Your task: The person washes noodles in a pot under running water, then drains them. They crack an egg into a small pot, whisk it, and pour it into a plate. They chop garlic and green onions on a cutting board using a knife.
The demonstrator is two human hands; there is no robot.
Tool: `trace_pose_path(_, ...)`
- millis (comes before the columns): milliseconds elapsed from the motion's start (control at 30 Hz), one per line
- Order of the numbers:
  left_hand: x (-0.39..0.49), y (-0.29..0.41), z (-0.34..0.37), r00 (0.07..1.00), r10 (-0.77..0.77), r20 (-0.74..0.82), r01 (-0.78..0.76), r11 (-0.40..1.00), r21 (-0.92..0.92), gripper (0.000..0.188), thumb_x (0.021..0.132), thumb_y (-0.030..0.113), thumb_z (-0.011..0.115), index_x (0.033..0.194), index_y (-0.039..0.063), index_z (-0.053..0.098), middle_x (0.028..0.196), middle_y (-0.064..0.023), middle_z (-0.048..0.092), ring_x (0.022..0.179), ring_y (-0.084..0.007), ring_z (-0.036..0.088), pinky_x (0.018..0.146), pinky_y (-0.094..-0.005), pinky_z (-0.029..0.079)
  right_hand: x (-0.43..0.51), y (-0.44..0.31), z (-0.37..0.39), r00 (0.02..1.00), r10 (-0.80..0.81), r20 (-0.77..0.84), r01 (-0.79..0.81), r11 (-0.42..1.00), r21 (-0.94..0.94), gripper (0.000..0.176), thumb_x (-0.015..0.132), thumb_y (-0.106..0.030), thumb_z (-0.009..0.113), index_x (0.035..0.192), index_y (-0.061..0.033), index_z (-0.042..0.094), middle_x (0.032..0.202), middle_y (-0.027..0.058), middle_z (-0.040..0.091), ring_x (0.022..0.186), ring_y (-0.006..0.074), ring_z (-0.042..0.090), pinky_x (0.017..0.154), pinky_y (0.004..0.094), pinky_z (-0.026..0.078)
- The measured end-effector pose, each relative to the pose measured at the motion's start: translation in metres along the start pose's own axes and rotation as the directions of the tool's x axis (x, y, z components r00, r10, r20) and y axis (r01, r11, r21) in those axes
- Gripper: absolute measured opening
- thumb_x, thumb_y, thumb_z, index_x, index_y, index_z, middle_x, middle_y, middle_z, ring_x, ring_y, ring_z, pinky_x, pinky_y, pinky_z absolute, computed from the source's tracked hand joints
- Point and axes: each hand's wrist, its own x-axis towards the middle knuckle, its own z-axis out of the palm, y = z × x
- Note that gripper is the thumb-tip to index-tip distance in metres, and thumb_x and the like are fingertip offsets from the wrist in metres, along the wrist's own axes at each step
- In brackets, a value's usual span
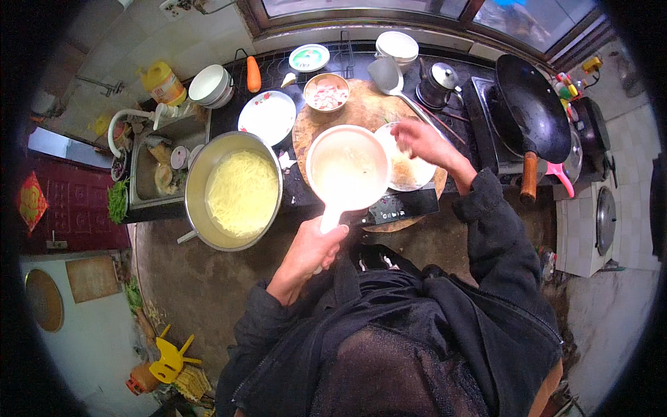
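My left hand (312,250) grips the handle of a pale plastic dipper (348,167), held level over the front of the round wooden chopping board (365,99). Glare washes out much of the dipper's inside. My right hand (422,139) is just right of the dipper, above a white plate (392,136). Its fingers are bent and blurred, so whether they pinch anything is unclear. A light-brown heap (409,169) lies on the plate. To the left stands a large metal pot (192,200) of pale yellow shreds (244,193), seemingly in liquid.
A bowl of chopped pinkish pieces (326,93) and a metal spatula (386,75) rest on the board. A dark touch panel (404,210) lies at its front. A wok (536,109) sits right on the stove; a sink (136,172) is left. A carrot (253,74) lies behind a white plate (267,117).
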Motion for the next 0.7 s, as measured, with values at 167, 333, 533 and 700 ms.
trace_pose_path(167,-0.002,0.001,-0.004,1.000,0.014,-0.018,-0.014,1.000,0.027,0.018,0.095,0.020,0.063,0.091,0.006,0.053,0.055,0.0038,0.046,0.039,-0.0053,0.040,0.036,-0.0223,0.031,0.001,-0.027,-0.016,0.993,-0.008,-0.115,-0.017,0.975,-0.221,0.022,0.093,-0.008,0.056,0.111,0.0003,0.067,0.102,0.0166,0.071,0.089,0.0287,0.071,0.080,0.0356,0.056)
trace_pose_path(333,-0.002,0.003,-0.001,1.000,-0.008,-0.001,0.008,1.000,0.019,0.019,0.095,0.021,0.064,0.092,0.006,0.053,0.056,0.0036,0.046,0.039,-0.0056,0.041,0.037,-0.0224,0.031,0.007,-0.101,-0.011,0.997,-0.077,0.018,0.063,0.912,0.406,0.022,0.091,-0.001,0.055,0.108,0.0005,0.067,0.094,0.0127,0.071,0.085,0.0159,0.071,0.072,0.0321,0.058)
trace_pose_path(533,0.004,-0.006,0.003,0.998,0.013,0.062,-0.011,0.999,-0.035,0.019,0.095,0.021,0.064,0.092,0.006,0.053,0.057,0.0034,0.047,0.040,-0.0055,0.041,0.037,-0.0222,0.032,0.032,-0.063,0.085,0.892,-0.423,0.158,0.451,0.824,-0.343,0.030,0.076,-0.001,0.060,0.105,-0.0041,0.066,0.100,0.0157,0.067,0.101,0.0344,0.064,0.088,0.0442,0.051)
trace_pose_path(700,0.001,-0.002,0.006,0.999,0.003,0.041,-0.002,1.000,-0.012,0.019,0.095,0.020,0.065,0.091,0.006,0.053,0.057,0.0030,0.048,0.040,-0.0058,0.042,0.037,-0.0223,0.033,0.021,-0.063,0.121,0.932,-0.269,0.243,0.359,0.779,-0.515,0.031,0.084,-0.022,0.057,0.106,-0.0038,0.067,0.100,0.0168,0.070,0.093,0.0362,0.066,0.086,0.0442,0.049)
